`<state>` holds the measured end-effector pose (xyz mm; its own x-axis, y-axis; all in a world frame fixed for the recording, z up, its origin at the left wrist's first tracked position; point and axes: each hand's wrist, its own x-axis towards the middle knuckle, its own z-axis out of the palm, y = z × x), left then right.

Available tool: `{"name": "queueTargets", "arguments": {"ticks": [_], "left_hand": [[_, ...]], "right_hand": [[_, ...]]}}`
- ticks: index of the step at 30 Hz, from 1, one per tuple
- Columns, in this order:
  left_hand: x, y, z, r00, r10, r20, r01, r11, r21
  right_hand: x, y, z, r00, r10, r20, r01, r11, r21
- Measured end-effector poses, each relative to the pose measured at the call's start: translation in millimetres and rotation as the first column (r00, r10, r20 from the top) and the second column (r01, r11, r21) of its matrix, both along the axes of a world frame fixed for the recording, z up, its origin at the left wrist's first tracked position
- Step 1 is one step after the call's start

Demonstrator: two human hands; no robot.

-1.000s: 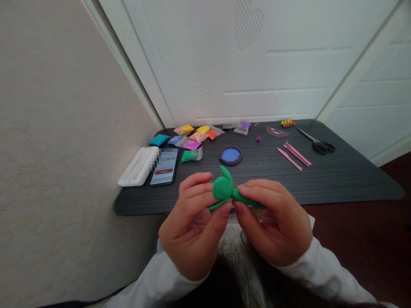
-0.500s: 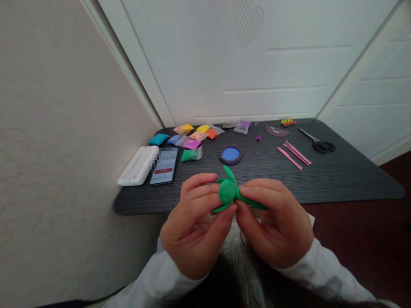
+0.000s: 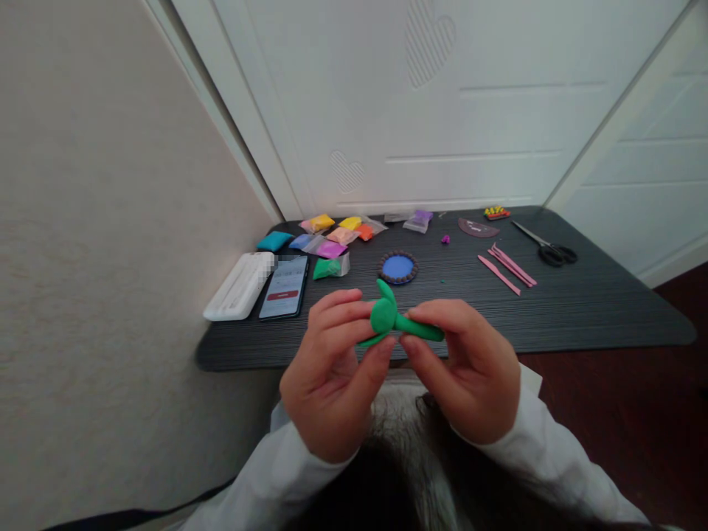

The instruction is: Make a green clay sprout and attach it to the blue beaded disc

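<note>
Between my hands, above the near edge of the table, is a green clay figure. It has a round disc, thin curved petal-like pieces at the left and a thick stem pointing right. My left hand grips the disc end, with its fingers behind and its thumb below. My right hand has the stem between index finger and thumb. Part of the figure is hidden behind my left fingers. Just beyond the hands lies a round blue clay disc edged with dark brown beads.
On the dark table, several bagged clay packs, including a green one, lie at the back left. A phone and a white case sit left. Pink tools, scissors and a purple clay bit are farther right.
The green figure has moved slightly left and up, and its stem now shows more fully. My right hand has shifted left and up, its thumb a little lower on the stem.
</note>
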<state>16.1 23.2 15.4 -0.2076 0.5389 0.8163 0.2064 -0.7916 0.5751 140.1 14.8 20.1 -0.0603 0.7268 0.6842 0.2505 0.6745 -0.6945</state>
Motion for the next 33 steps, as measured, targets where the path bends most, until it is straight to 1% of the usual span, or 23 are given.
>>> {"name": "queueTargets", "arguments": {"ticks": [4, 6, 7, 9, 10, 12, 13, 14, 15, 16, 17, 18, 19, 20, 21, 22, 23, 24, 25, 26, 27, 31, 33], "left_hand": [[-2, 7, -9.6, 0.994, -0.084, 0.073, 0.094, 0.985, -0.147], [-7, 12, -17.1, 0.997, -0.072, 0.034, 0.078, 0.971, -0.224], [-10, 15, -21.0, 0.998, -0.055, -0.023, 0.048, 0.965, -0.257], [-17, 21, -28.0, 0.978, -0.051, -0.201, -0.016, 0.948, -0.318], [-20, 24, -30.7, 0.95, -0.069, -0.305, -0.042, 0.938, -0.343], [-25, 27, -34.5, 0.869, -0.11, -0.482, -0.08, 0.931, -0.357], [-26, 29, -36.0, 0.835, -0.125, -0.535, -0.087, 0.931, -0.353], [-27, 30, -37.4, 0.818, -0.137, -0.559, -0.085, 0.932, -0.353], [-27, 31, -39.0, 0.82, -0.156, -0.55, -0.07, 0.927, -0.368], [-26, 32, -41.1, 0.843, -0.19, -0.504, -0.039, 0.912, -0.409], [-25, 33, -43.8, 0.879, -0.233, -0.417, 0.013, 0.884, -0.467], [-23, 34, -46.9, 0.914, -0.285, -0.289, 0.093, 0.839, -0.536], [-21, 34, -50.4, 0.934, -0.336, -0.124, 0.2, 0.777, -0.597], [-19, 35, -54.0, 0.925, -0.375, 0.064, 0.327, 0.698, -0.637], [-15, 35, -57.4, 0.882, -0.398, 0.254, 0.461, 0.61, -0.645], [-11, 35, -60.4, 0.813, -0.399, 0.425, 0.583, 0.528, -0.618], [-7, 35, -62.6, 0.73, -0.384, 0.565, 0.682, 0.462, -0.567], [-2, 34, -64.1, 0.651, -0.362, 0.667, 0.753, 0.418, -0.508], [3, 34, -64.7, 0.589, -0.34, 0.733, 0.795, 0.403, -0.453], [8, 34, -64.7, 0.547, -0.316, 0.775, 0.818, 0.399, -0.415], [12, 34, -64.0, 0.52, -0.294, 0.802, 0.829, 0.4, -0.391], [21, 37, -60.0, 0.482, -0.224, 0.847, 0.841, 0.388, -0.376], [22, 38, -58.6, 0.477, -0.182, 0.86, 0.835, 0.399, -0.379]], "right_hand": [[7, 14, -6.0, 0.999, -0.049, 0.008, 0.05, 0.998, -0.036], [14, 26, -14.4, 0.993, -0.084, 0.088, 0.089, 0.994, -0.056], [17, 32, -20.3, 0.984, -0.096, 0.148, 0.107, 0.992, -0.07], [24, 43, -34.3, 0.963, -0.106, 0.248, 0.136, 0.985, -0.107], [27, 48, -41.3, 0.952, -0.095, 0.291, 0.137, 0.983, -0.126], [30, 53, -53.1, 0.931, -0.056, 0.361, 0.124, 0.978, -0.168], [31, 54, -57.1, 0.923, -0.035, 0.382, 0.113, 0.976, -0.184], [31, 55, -59.7, 0.919, -0.019, 0.393, 0.103, 0.976, -0.194], [31, 54, -61.1, 0.919, -0.011, 0.393, 0.095, 0.976, -0.194], [30, 53, -61.4, 0.923, -0.011, 0.385, 0.09, 0.978, -0.187], [29, 52, -61.1, 0.928, -0.016, 0.372, 0.086, 0.981, -0.173], [27, 51, -60.2, 0.935, -0.024, 0.353, 0.085, 0.984, -0.158], [26, 49, -59.2, 0.944, -0.035, 0.328, 0.086, 0.986, -0.142], [24, 48, -58.1, 0.953, -0.045, 0.3, 0.087, 0.988, -0.127], [22, 47, -57.1, 0.961, -0.056, 0.27, 0.09, 0.989, -0.116], [20, 47, -56.1, 0.968, -0.067, 0.242, 0.096, 0.989, -0.109], [18, 46, -55.4, 0.973, -0.079, 0.218, 0.104, 0.989, -0.105], [15, 45, -54.9, 0.976, -0.096, 0.198, 0.118, 0.988, -0.103], [13, 44, -54.7, 0.977, -0.114, 0.181, 0.134, 0.986, -0.103], [10, 43, -54.9, 0.977, -0.135, 0.166, 0.153, 0.983, -0.105], [8, 43, -55.5, 0.977, -0.153, 0.148, 0.17, 0.979, -0.109], [-1, 43, -60.8, 0.982, -0.174, 0.076, 0.183, 0.975, -0.125], [-4, 44, -63.5, 0.982, -0.175, 0.07, 0.182, 0.978, -0.104]]}}
